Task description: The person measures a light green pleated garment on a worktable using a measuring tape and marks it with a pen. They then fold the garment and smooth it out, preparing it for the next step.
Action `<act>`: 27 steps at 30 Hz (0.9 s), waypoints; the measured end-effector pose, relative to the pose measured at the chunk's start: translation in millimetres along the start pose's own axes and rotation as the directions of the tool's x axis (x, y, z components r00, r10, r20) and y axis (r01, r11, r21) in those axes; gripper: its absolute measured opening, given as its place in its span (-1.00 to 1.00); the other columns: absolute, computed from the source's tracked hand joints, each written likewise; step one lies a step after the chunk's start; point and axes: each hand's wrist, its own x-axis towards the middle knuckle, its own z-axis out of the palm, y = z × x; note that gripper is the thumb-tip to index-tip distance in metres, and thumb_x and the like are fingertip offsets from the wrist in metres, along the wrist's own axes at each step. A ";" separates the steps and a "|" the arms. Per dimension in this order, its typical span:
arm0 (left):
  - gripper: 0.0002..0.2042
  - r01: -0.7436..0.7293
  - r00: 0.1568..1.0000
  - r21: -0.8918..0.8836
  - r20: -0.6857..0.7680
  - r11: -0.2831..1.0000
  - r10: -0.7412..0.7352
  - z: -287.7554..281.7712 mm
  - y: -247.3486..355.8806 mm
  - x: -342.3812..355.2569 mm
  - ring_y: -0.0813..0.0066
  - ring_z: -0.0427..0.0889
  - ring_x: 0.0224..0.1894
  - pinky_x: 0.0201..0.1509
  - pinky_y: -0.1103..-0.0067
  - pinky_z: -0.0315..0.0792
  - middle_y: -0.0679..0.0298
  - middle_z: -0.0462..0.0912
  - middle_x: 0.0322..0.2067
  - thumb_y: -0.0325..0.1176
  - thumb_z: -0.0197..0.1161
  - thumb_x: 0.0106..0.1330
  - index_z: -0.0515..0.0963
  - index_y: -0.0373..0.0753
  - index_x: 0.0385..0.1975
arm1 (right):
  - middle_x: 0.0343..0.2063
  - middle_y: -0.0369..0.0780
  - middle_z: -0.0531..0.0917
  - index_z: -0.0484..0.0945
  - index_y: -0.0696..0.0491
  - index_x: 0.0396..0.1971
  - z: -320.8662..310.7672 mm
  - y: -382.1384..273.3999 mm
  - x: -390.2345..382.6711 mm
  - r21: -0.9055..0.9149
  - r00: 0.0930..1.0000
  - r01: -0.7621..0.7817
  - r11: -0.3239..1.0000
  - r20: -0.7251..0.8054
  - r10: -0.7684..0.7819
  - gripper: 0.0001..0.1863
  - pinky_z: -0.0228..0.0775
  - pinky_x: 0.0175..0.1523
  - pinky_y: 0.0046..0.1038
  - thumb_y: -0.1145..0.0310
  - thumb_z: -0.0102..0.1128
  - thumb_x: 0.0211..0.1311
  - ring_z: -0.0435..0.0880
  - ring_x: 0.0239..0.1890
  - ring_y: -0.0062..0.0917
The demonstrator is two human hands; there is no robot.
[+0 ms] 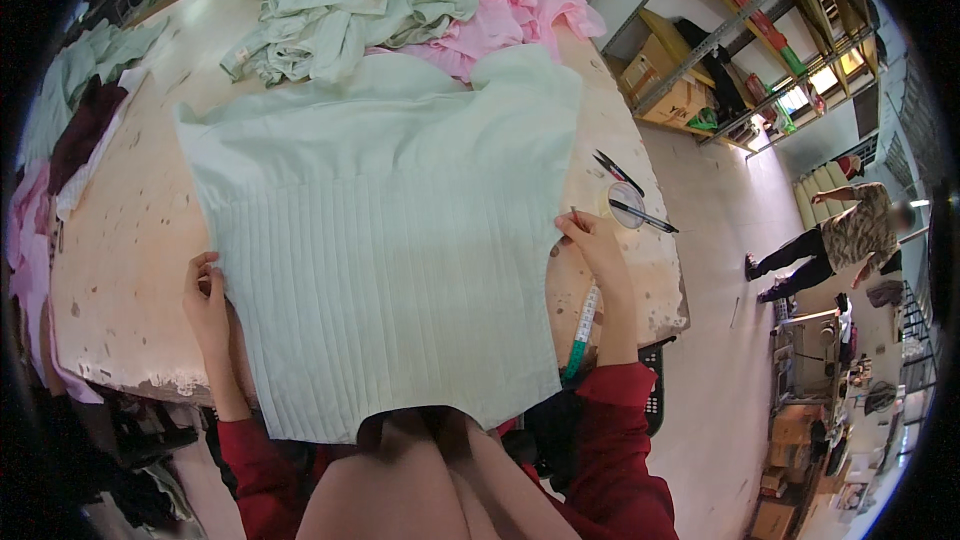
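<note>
A pale green garment panel point(400, 280) lies spread out in front of me, with rows of narrow vertical pleats and a curved cut-out at its near edge. At its left side edge, my left hand point(207, 305) is closed, thumb and curled fingers at the cloth. My right hand point(598, 245) pinches the right side edge, higher up. A small thin dark tip shows above those fingers, too small to name. Close to my right wrist lies a green and white measuring tape point(584, 330). Just beyond that hand, a black pen point(643, 216) rests across a round clear container point(622, 202).
More pens point(619, 172) lie on the worn wooden table point(120, 270). Green garments point(350, 10) and pink cloth point(500, 15) are heaped at the far side. Other clothes point(85, 130) hang over the left edge. A person point(840, 235) stands off to the right, near shelving point(720, 40).
</note>
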 end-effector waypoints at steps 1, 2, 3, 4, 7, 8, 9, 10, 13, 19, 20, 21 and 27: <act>-0.79 -0.013 1.000 0.016 -0.004 1.000 0.013 0.3 -2.0 0.7 0.55 0.42 -0.37 -0.22 0.61 0.35 0.28 0.58 -0.32 -0.52 0.08 0.31 0.55 -0.28 -0.11 | -0.50 -0.28 0.63 0.60 0.27 -0.34 1.7 -2.5 -1.3 0.023 1.000 0.000 1.000 -0.003 0.000 -0.70 0.33 -0.25 -0.59 0.27 0.29 0.21 0.53 -0.40 -0.67; -0.80 -0.057 0.998 0.030 -0.015 0.998 0.057 0.5 -3.3 0.9 0.55 0.41 -0.38 -0.22 0.61 0.35 0.28 0.58 -0.32 -0.52 0.08 0.31 0.55 -0.28 -0.11 | -0.49 -0.29 0.63 0.60 0.28 -0.33 3.3 -5.1 -2.6 0.055 1.000 0.029 0.998 -0.002 -0.029 -0.70 0.34 -0.25 -0.59 0.29 0.32 0.19 0.53 -0.39 -0.67; -0.80 -0.027 1.000 0.016 -0.012 1.000 0.028 0.8 -3.9 1.0 0.55 0.40 -0.39 -0.23 0.60 0.35 0.28 0.57 -0.33 -0.53 0.07 0.31 0.55 -0.29 -0.11 | -0.49 -0.29 0.62 0.59 0.28 -0.31 4.9 -7.2 -3.7 0.051 0.999 0.007 0.999 -0.031 -0.005 -0.71 0.35 -0.24 -0.59 0.31 0.34 0.16 0.54 -0.38 -0.67; -0.80 -0.031 0.999 -0.001 -0.015 1.000 0.031 1.1 -3.8 1.0 0.55 0.39 -0.40 -0.23 0.60 0.34 0.29 0.57 -0.33 -0.53 0.07 0.32 0.55 -0.29 -0.11 | -0.49 -0.29 0.62 0.58 0.28 -0.30 6.3 -8.7 -4.9 0.057 0.998 0.013 0.998 -0.058 -0.010 -0.71 0.36 -0.24 -0.59 0.34 0.36 0.13 0.55 -0.37 -0.67; -0.80 -0.003 1.000 0.039 -0.026 0.999 0.004 0.1 1.4 -0.3 0.49 0.42 -0.40 -0.24 0.53 0.36 0.26 0.58 -0.30 -0.57 0.08 0.28 0.54 -0.30 -0.13 | -0.51 -0.25 0.62 0.57 0.28 -0.29 11.3 -7.5 -7.1 0.002 0.982 0.025 1.000 -0.185 -0.024 -0.70 0.42 -0.30 -0.59 0.43 0.41 0.03 0.59 -0.44 -0.62; -0.79 0.014 0.999 0.066 -0.030 0.998 -0.012 -0.7 5.0 -0.8 0.46 0.44 -0.40 -0.24 0.50 0.37 0.25 0.59 -0.29 -0.59 0.09 0.26 0.54 -0.30 -0.14 | -0.51 -0.22 0.63 0.57 0.28 -0.29 13.0 -5.7 -7.4 -0.028 0.970 0.024 0.999 -0.241 -0.030 -0.70 0.45 -0.33 -0.59 0.46 0.43 -0.01 0.61 -0.48 -0.60; -0.79 -0.031 0.999 0.201 0.000 0.979 0.032 -1.5 9.9 -0.7 0.40 0.47 -0.35 -0.23 0.47 0.39 0.22 0.59 -0.25 -0.60 0.09 0.24 0.54 -0.30 -0.15 | -0.50 -0.21 0.64 0.58 0.26 -0.29 14.5 -3.3 -7.7 -0.050 0.963 0.030 0.998 -0.265 -0.042 -0.69 0.45 -0.32 -0.58 0.45 0.44 -0.03 0.60 -0.47 -0.59; -0.79 -0.078 0.997 0.332 0.034 0.940 0.071 -2.3 16.4 -0.4 0.35 0.50 -0.30 -0.21 0.44 0.41 0.19 0.60 -0.22 -0.61 0.10 0.22 0.53 -0.30 -0.15 | -0.48 -0.20 0.65 0.59 0.24 -0.30 16.0 -1.0 -7.9 -0.070 0.954 0.034 0.997 -0.294 -0.053 -0.69 0.45 -0.32 -0.58 0.45 0.45 -0.06 0.60 -0.46 -0.59; -0.78 -0.260 0.936 0.757 0.046 0.599 0.348 7.9 50.5 4.7 0.21 0.54 -0.11 -0.08 0.36 0.43 0.13 0.59 -0.11 -0.64 0.10 0.17 0.54 -0.31 -0.19 | -0.45 -0.20 0.68 0.60 0.20 -0.31 19.4 4.5 -7.1 -0.066 0.941 0.069 0.995 -0.327 -0.087 -0.68 0.45 -0.30 -0.55 0.43 0.47 -0.11 0.60 -0.44 -0.58; -0.74 -0.866 0.373 -0.126 0.480 0.484 0.794 156.7 185.1 13.2 0.12 0.47 0.12 0.23 0.31 0.28 0.12 0.58 -0.04 -0.47 0.11 0.19 0.61 -0.25 -0.14 | -0.45 -0.18 0.69 0.60 0.19 -0.35 24.7 8.3 -9.6 -0.165 0.920 0.071 0.984 -0.371 -0.129 -0.68 0.45 -0.29 -0.50 0.36 0.47 -0.10 0.60 -0.47 -0.54; -0.69 -0.855 0.219 -0.337 0.452 0.393 0.865 194.5 209.5 12.1 0.14 0.46 0.12 0.24 0.32 0.27 0.16 0.61 -0.08 -0.53 0.10 0.14 0.59 -0.24 -0.10 | -0.45 -0.17 0.69 0.60 0.20 -0.35 25.7 8.5 -9.9 -0.197 0.915 0.090 0.976 -0.370 -0.160 -0.68 0.45 -0.29 -0.49 0.35 0.47 -0.09 0.60 -0.47 -0.53; -0.67 -0.866 0.175 -0.388 0.355 0.315 0.918 231.7 231.2 5.8 0.19 0.51 0.04 0.11 0.34 0.36 0.23 0.64 -0.12 -0.56 0.12 0.02 0.60 -0.24 -0.16 | -0.46 -0.17 0.69 0.61 0.20 -0.35 26.4 8.5 -9.9 -0.217 0.917 0.062 0.974 -0.373 -0.141 -0.67 0.46 -0.28 -0.48 0.33 0.47 -0.09 0.61 -0.48 -0.52; -0.72 -0.619 0.048 -0.566 0.664 0.544 0.746 337.3 259.2 -12.6 0.20 0.48 -0.06 0.02 0.39 0.40 0.18 0.52 -0.09 -0.67 0.11 0.08 0.61 -0.20 -0.25 | -0.48 -0.14 0.69 0.63 0.22 -0.30 28.6 9.5 -10.6 -0.146 0.906 -0.025 0.989 -0.422 -0.040 -0.63 0.45 -0.30 -0.43 0.25 0.44 -0.02 0.64 -0.48 -0.48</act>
